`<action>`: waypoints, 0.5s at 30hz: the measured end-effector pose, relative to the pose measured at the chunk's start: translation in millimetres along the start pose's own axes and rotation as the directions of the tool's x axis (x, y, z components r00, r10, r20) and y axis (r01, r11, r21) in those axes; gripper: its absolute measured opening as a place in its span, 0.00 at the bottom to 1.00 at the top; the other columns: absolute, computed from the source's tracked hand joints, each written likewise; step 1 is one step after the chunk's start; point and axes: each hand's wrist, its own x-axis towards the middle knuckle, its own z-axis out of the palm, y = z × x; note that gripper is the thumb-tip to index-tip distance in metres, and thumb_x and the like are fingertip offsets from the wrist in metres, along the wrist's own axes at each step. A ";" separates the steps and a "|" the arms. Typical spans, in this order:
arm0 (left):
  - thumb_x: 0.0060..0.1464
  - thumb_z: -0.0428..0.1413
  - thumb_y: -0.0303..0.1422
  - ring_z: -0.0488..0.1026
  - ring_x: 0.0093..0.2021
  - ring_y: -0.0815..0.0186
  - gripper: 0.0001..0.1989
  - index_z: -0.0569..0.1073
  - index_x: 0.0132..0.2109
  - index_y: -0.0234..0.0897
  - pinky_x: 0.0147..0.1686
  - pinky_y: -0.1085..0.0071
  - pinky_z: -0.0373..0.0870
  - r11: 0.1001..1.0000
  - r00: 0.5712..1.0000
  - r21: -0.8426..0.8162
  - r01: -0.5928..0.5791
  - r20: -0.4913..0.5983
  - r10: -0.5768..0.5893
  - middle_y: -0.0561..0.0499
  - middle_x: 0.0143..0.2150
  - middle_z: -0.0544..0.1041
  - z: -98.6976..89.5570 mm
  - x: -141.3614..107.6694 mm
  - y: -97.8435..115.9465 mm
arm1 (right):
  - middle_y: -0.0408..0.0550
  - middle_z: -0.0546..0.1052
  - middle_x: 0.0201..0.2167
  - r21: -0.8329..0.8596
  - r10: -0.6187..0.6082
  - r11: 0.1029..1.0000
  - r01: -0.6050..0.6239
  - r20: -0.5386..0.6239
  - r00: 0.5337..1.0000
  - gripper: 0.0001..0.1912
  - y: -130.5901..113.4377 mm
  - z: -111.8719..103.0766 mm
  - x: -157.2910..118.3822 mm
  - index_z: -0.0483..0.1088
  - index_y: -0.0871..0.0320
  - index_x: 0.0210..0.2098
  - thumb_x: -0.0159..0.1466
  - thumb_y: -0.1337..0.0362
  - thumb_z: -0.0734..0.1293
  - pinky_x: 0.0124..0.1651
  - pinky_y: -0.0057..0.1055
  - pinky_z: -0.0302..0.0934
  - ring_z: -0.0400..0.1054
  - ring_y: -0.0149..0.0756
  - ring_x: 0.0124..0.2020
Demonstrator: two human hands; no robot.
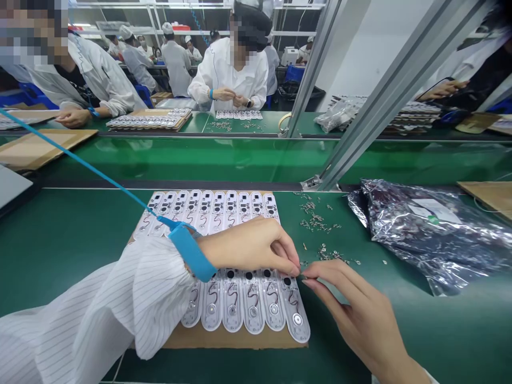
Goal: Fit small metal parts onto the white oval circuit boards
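My left hand [256, 245], with a blue wrist strap [192, 250] on it, reaches across two rows of white oval circuit panels [253, 306] laid on a sheet of cardboard [240, 341]. Its thumb and forefinger are pinched together. Just to its right, my right hand [356, 306] is pinched too, and the fingertips of both hands nearly meet. Whatever tiny thing is between them is too small to make out. The panels carry black dots, thin wires and round discs; my left arm hides part of them. Small metal pieces [316, 221] lie scattered beyond my hands, with small round metal parts [328, 252] nearer.
A shiny plastic bag [420, 229] lies on the right of the green table [80, 250]. A metal post [360, 106] slants up at the table's far edge. Across a green strip [220, 160], co-workers in white coats sit by stacked panels [152, 118]. A blue cord [80, 160] crosses the left side.
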 end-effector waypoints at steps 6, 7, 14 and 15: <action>0.55 0.59 0.29 0.80 0.36 0.67 0.06 0.81 0.38 0.36 0.37 0.73 0.75 0.991 0.996 0.129 -0.022 -0.088 0.034 0.50 0.33 0.83 10.1 -1.7 -0.1 | 0.45 0.77 0.34 -0.059 0.033 0.998 -0.031 0.041 0.999 0.05 1.3 2.2 -4.8 0.68 0.52 0.40 0.72 0.63 0.61 0.32 0.24 0.67 0.73 0.32 0.31; 0.55 0.58 0.28 0.80 0.36 0.67 0.06 0.81 0.38 0.35 0.36 0.74 0.75 0.988 0.994 0.155 -0.022 -0.103 0.038 0.51 0.33 0.83 12.5 -1.9 0.6 | 0.45 0.77 0.33 -0.063 0.035 0.997 -0.033 0.042 0.998 0.05 0.9 2.8 -5.2 0.67 0.52 0.40 0.72 0.63 0.60 0.32 0.24 0.67 0.73 0.32 0.31; 0.52 0.54 0.23 0.78 0.31 0.65 0.11 0.81 0.35 0.34 0.26 0.72 0.69 0.933 0.978 0.356 0.049 -0.207 0.028 0.50 0.30 0.82 28.5 -0.6 5.4 | 0.45 0.78 0.34 -0.049 0.087 0.995 -0.084 0.042 0.995 0.04 -1.8 6.7 -10.3 0.67 0.52 0.40 0.71 0.64 0.61 0.32 0.25 0.67 0.74 0.33 0.31; 0.51 0.53 0.23 0.78 0.30 0.65 0.11 0.81 0.35 0.34 0.25 0.71 0.68 0.928 0.976 0.370 0.039 -0.212 0.043 0.50 0.29 0.82 29.7 -0.1 5.0 | 0.45 0.78 0.34 -0.041 0.097 0.995 -0.095 0.040 0.994 0.04 -2.1 7.3 -11.3 0.67 0.52 0.40 0.71 0.64 0.61 0.32 0.25 0.67 0.74 0.33 0.31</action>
